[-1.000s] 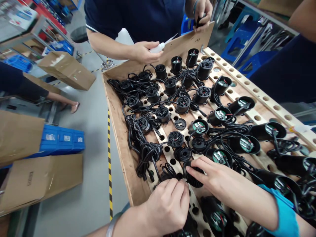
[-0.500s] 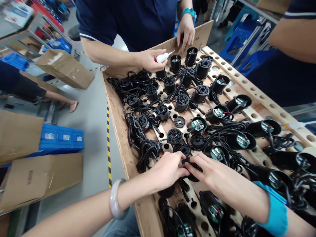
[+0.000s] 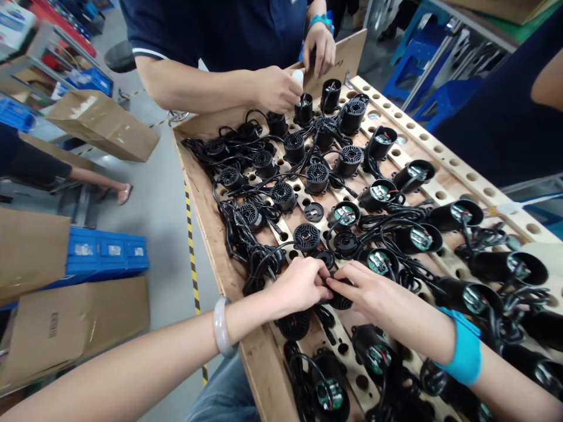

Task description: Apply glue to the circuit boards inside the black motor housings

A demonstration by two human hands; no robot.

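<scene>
Over a wooden tray point(image 3: 207, 230), both hands point(image 3: 303, 284) point(image 3: 366, 288) curl almost closed, gripping a round black part point(image 3: 342, 302) together.

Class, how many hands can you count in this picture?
4: the wearer's left hand and right hand, at a black part; the co-worker's right hand, holding a white bottle, and left hand, at the crate's back wall. Others may be hidden.

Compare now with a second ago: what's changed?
Left hand moved forward to join right hand at the black vented part. Co-worker's hand brought the white bottle rightward in view to a far open cylinder. Right hand stayed at its part; neighbouring units look unmoved.
</scene>
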